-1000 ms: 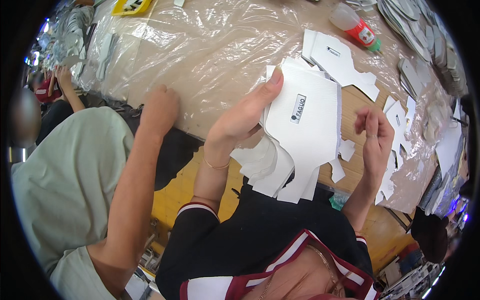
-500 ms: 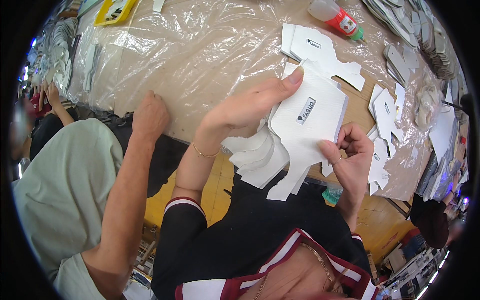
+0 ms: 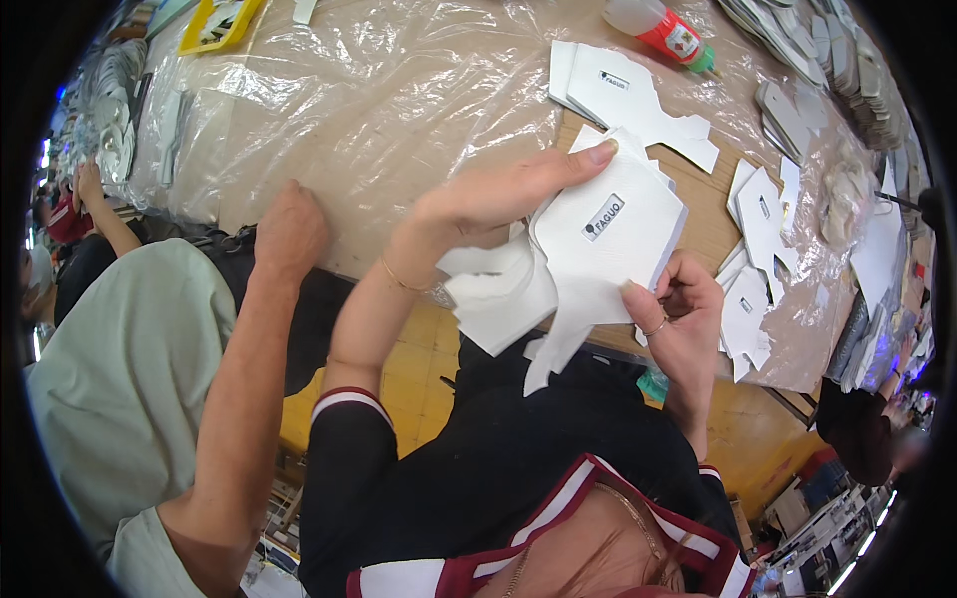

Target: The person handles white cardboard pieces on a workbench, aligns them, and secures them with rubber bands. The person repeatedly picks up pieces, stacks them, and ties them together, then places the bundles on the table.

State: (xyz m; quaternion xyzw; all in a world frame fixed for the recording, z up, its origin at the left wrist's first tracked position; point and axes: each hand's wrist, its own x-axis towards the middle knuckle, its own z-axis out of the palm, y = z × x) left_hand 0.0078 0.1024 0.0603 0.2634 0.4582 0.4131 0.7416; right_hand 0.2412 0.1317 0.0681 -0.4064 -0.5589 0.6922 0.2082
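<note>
A fanned stack of white cut shoe-upper pieces, the top one bearing a small dark-framed label, is held above the table's near edge. My left hand is closed on its upper left part, the thumb lying over the top piece and the fingers hidden beneath. My right hand pinches the lower right edge between thumb and curled fingers. Lower layers spread to the left under my left wrist, and a narrow strip of the top piece hangs down. Just beyond the stack lie similar white labelled pieces.
More labelled pieces lie on cardboard at the right. A red-and-clear bottle with a green cap rests at the far side. Plastic film covers the table. A co-worker's fist rests at the left edge; a yellow tray sits far left.
The held stack has shifted slightly left, both hands moving with it. Its lower layers have swung and bunched differently. The co-worker's fist stays at the table edge.
</note>
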